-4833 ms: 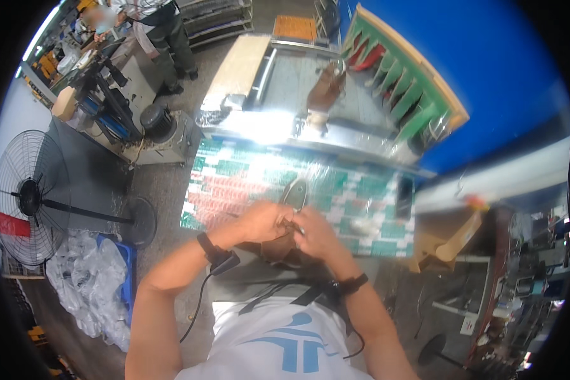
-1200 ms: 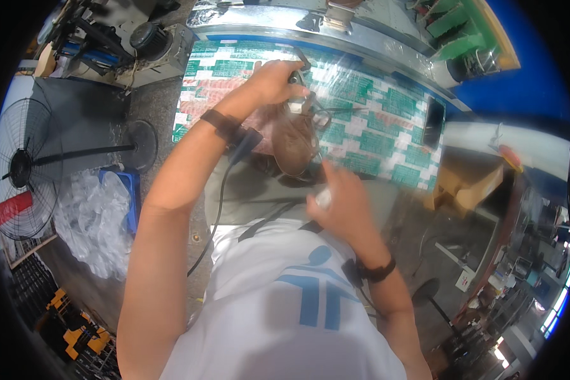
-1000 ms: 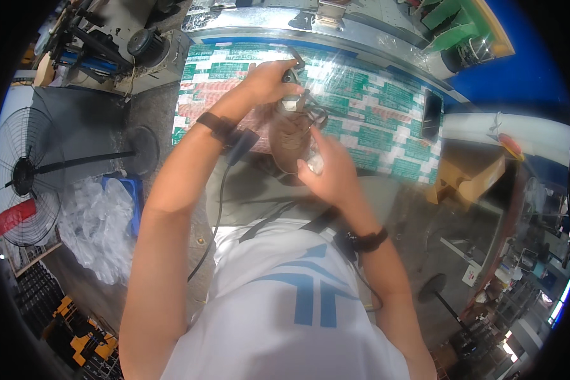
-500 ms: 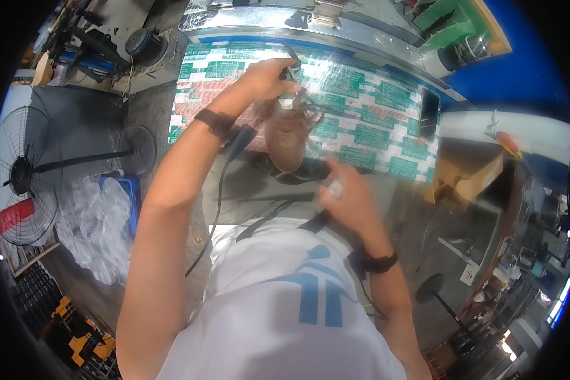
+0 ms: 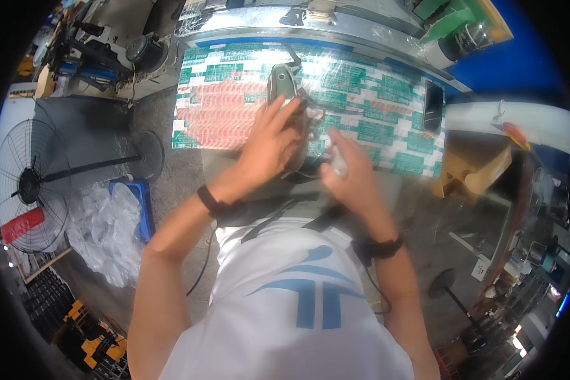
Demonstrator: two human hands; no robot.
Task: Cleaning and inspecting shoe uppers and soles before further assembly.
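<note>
My left hand (image 5: 273,140) lies fingers together over a brownish piece (image 5: 296,142) on the surface (image 5: 386,114), fingertips near a grey iron (image 5: 281,82) standing just beyond it, while my right hand (image 5: 351,171) is loosely curled round a small pale thing (image 5: 337,166) I cannot make out, just right of the piece. The surface is covered with a sheet of green, white and red rectangular label prints (image 5: 221,104) under clear film, and a dark phone (image 5: 433,106) lies near its right end. A tan cardboard box (image 5: 472,174) sits beyond the right edge.
</note>
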